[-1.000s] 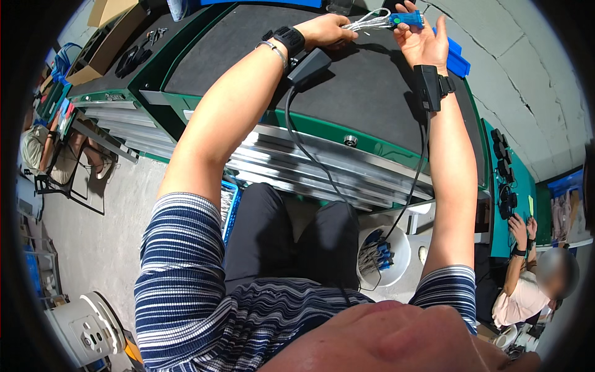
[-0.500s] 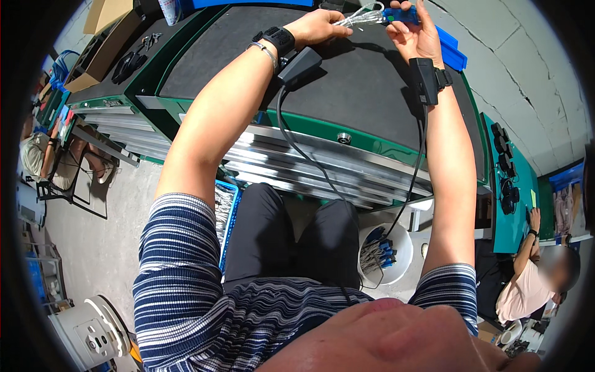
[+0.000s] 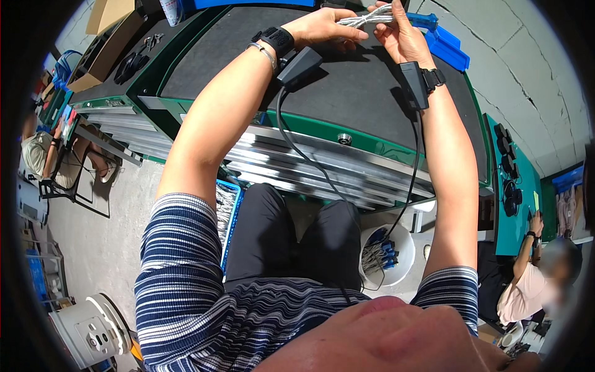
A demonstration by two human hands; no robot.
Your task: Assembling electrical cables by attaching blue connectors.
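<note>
A looped bundle of whitish cable (image 3: 367,18) stretches between my hands above the dark-topped workbench (image 3: 248,62). My right hand (image 3: 400,38) is closed on the bundle, with the thumb laid across it. Out past that hand, on the right, sticks the cable's blue plug end (image 3: 424,22). My left hand (image 3: 319,28) pinches the bundle's left end between thumb and fingers. Each wrist wears a dark strap, with a black wired box at each one.
An open blue bin (image 3: 447,49) is at the bench's right end. Below stand a white bucket (image 3: 406,254) of blue-ended cables and a blue crate (image 3: 230,229) of whitish cables. A cardboard box (image 3: 102,53) sits far left. Other people sit at both sides.
My right hand has shifted left from the blue plug end onto the cable bundle. The plug end now points out to the right. My left hand stays nearly in place.
</note>
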